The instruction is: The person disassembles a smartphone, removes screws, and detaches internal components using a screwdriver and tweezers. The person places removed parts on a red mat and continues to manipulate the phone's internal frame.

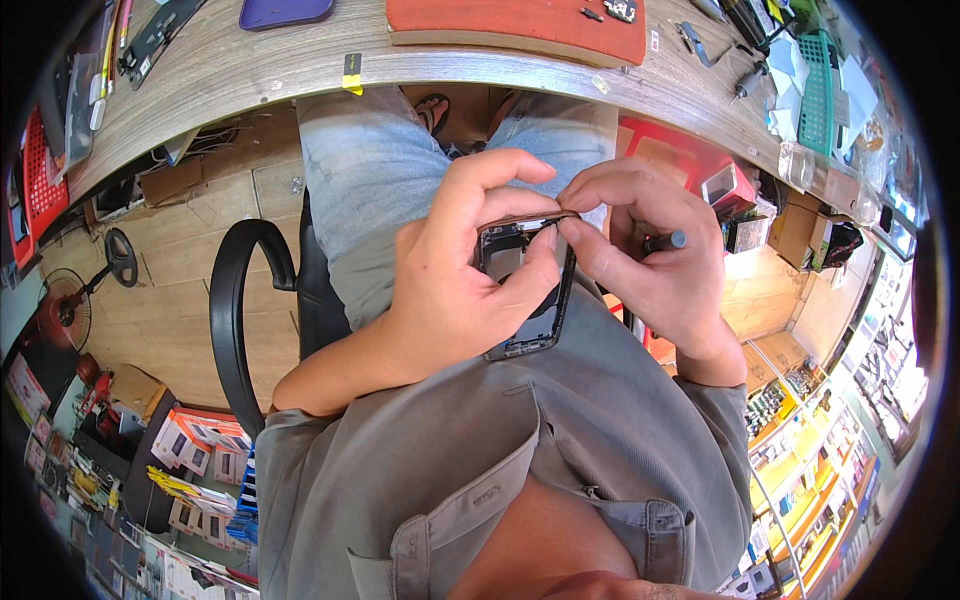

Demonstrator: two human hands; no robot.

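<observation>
An opened phone frame (543, 328) with a black rim and bare inner parts is held up in front of my chest, above my lap. My left hand (440, 265) is closed around its left side, the thumb lying across the inside and the fingers behind. At the frame's upper right corner, my right hand (655, 275) pinches with thumb and forefinger; whether a small part is between those fingertips is hidden. Tucked through the curled fingers of the same hand is a dark rod-like tool (666, 242) with a blue-grey end, probably a screwdriver.
Beyond my knees runs a wooden workbench (350, 40) with a red slab (515, 30), a purple tray (285, 10) and a green basket (817, 90). A black chair armrest (232, 310) stands at my left. Shelves of goods (820, 460) line the lower right.
</observation>
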